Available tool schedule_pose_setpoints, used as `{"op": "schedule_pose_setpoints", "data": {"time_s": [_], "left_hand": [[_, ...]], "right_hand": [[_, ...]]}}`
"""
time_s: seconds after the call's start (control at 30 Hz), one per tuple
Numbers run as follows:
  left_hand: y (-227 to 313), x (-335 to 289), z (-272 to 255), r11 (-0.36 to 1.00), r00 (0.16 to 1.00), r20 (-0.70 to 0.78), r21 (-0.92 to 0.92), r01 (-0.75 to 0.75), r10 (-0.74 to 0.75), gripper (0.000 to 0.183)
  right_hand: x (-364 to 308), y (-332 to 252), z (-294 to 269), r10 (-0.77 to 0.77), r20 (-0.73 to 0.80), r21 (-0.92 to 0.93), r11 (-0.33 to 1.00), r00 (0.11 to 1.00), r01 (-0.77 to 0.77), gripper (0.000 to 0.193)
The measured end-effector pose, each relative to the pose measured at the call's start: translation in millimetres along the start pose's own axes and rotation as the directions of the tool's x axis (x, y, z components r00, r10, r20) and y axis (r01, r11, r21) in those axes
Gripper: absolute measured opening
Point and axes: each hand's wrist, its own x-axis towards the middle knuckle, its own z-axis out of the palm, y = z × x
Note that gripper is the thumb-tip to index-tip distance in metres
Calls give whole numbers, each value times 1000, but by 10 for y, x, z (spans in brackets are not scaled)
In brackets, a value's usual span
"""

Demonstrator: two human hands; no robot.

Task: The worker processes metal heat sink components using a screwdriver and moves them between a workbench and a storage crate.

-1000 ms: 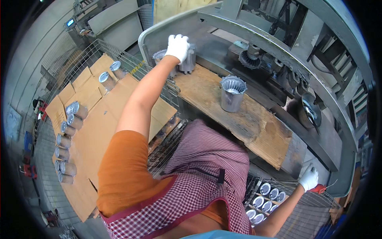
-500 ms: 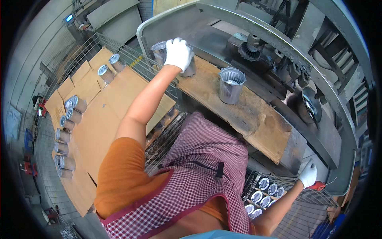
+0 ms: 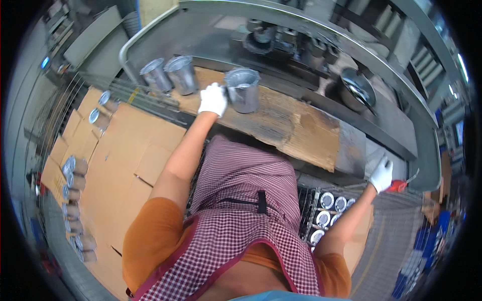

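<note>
Three metal cups (image 3: pixel 181 76) stand on the far table (image 3: pixel 312 138) and more line the left cardboard sheet (image 3: pixel 123 150), finished or not I cannot tell, nor whether my half-curled fingers, left hand (image 3: pixel 213 100) beside the rightmost cup (image 3: pixel 243 96), right hand (image 3: pixel 381 175) near a red handle (image 3: pixel 398 186), grip anything.

No lettering, number or sign can be read anywhere in the scene; the small lit screen (image 3: pixel 45 62) at the far left is shown too small for any characters to be made out, and whether any marking is carried by the yellow patch (image 3: pixel 133 95) seen by the wire mesh (image 3: pixel 158 103) on the left cannot be told
</note>
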Motion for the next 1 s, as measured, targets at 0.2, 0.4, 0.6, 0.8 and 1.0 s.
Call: {"op": "schedule_pose_setpoints", "data": {"time_s": [0.2, 0.4, 0.6, 0.8, 1.0], "left_hand": [[-38, 16, 7, 993, 997, -81, -120, -1, -9, 21], [4, -45, -169, 988, 939, -327, -143, 63, -107, 28], [197, 37, -420, 989, 988, 120, -100, 111, -99, 24], [123, -85, -175, 983, 992, -23, -138, 120, -125, 25], [121, -90, -207, 986, 993, 7, -119, 116, -116, 25]], "right_hand": [[-48, -135, -86, 68, -12, -11, 998, 998, -68, 49], [-84, -190, -41, 77, -33, 57, 996, 997, -75, 47], [683, 1503, 1088, -302, -300, 143, 924, 905, 356, 39], [343, 269, 262, 21, -55, 92, 996, 998, -16, 50], [209, 134, 121, 43, -105, 137, 990, 994, -28, 41]]}}
